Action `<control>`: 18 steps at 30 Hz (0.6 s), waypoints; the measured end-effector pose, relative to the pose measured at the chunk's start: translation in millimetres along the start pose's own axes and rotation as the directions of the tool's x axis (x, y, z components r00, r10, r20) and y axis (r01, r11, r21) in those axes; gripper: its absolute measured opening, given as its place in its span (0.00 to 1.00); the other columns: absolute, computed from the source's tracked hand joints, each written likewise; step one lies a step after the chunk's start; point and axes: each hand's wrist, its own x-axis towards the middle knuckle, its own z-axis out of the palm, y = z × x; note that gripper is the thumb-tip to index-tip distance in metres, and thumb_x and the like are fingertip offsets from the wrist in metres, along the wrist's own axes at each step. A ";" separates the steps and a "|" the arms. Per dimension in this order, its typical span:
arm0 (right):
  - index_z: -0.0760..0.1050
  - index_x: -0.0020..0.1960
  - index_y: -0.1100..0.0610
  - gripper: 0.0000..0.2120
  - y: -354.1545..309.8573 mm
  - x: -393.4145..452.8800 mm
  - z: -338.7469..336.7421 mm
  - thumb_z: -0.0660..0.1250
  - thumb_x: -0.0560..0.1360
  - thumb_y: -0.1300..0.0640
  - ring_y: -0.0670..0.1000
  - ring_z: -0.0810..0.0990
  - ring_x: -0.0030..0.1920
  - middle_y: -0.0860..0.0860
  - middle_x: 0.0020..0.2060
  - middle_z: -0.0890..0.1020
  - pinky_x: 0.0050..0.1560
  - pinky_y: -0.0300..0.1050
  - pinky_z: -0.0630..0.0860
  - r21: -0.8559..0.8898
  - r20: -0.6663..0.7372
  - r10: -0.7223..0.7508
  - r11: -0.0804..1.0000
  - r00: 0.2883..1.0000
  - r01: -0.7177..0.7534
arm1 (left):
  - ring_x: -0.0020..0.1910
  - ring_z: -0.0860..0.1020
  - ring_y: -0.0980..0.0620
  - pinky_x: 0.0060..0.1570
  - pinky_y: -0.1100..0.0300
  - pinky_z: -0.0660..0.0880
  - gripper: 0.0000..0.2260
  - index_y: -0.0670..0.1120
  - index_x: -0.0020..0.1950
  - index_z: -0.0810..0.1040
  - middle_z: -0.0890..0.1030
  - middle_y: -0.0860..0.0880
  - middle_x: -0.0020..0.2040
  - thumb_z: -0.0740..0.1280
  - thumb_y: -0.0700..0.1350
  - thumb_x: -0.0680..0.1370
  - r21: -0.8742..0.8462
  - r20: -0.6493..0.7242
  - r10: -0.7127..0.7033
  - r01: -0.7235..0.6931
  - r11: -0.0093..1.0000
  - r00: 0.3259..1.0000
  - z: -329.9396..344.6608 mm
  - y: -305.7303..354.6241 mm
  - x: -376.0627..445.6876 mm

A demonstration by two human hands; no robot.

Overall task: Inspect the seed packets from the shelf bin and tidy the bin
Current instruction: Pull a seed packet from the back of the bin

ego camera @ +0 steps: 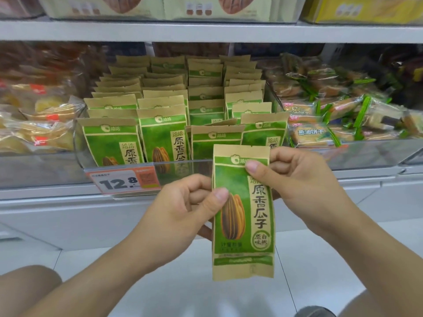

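Green and tan paper covers the seed packet [243,213] held upright in front of the shelf, its printed face toward the camera, a striped sunflower seed drawn on the lower left of the front; the left hand [187,207] pinches its left edge about halfway up, thumb on the front, the other fingers curled behind; the right hand [295,177] pinches the upper right part, thumb pressed on the green band near the top, fingers folded behind the packet; both forearms reach up from the bottom corners, over a pale tiled floor [206,282].

Just behind the packet stands the clear plastic bin [178,164], set on a white shelf [57,193]; an orange and white price tag [124,181] reading 12.8 hangs on the bin's front wall at the left; inside the bin more packets [160,106] of the same kind stand in about four rows from front to back; the front packets of the two right-hand rows lean askew, while the left rows stand straighter.

To the left of the bin lie clear bags of yellowish snacks [39,124]; to the right, a bin of small green-edged biscuit packs [338,115]; above, another shelf carries pale boxes [160,8].
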 end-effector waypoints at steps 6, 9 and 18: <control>0.78 0.60 0.56 0.21 -5.3 0.0 -6.5 0.72 0.71 0.47 0.54 0.88 0.44 0.54 0.47 0.88 0.38 0.46 0.82 -0.210 0.232 0.129 0.974 0.964 -0.080 | 0.35 0.84 0.46 0.30 0.57 0.79 0.14 0.38 0.51 0.79 0.86 0.41 0.40 0.66 0.49 0.75 -0.014 -0.139 0.060 -0.062 0.998 0.989 2.5 -5.1 -1.0; 0.75 0.65 0.49 0.27 -8.5 -2.1 -12.6 0.77 0.67 0.53 0.60 0.88 0.45 0.55 0.53 0.86 0.42 0.50 0.83 -0.225 0.396 0.188 0.969 0.899 -0.103 | 0.35 0.84 0.47 0.31 0.58 0.79 0.13 0.40 0.50 0.80 0.87 0.43 0.39 0.66 0.49 0.75 -0.012 -0.219 0.101 -0.107 0.994 0.970 1.1 -4.0 0.9; 0.64 0.74 0.37 0.48 -9.4 -3.6 -20.6 0.78 0.67 0.73 0.58 0.85 0.43 0.51 0.54 0.82 0.48 0.58 0.85 -0.319 0.492 0.145 0.948 0.858 0.022 | 0.37 0.85 0.48 0.34 0.55 0.82 0.14 0.40 0.52 0.80 0.87 0.44 0.42 0.65 0.50 0.76 -0.050 -0.303 0.106 -0.127 0.991 0.947 -1.2 -4.6 4.3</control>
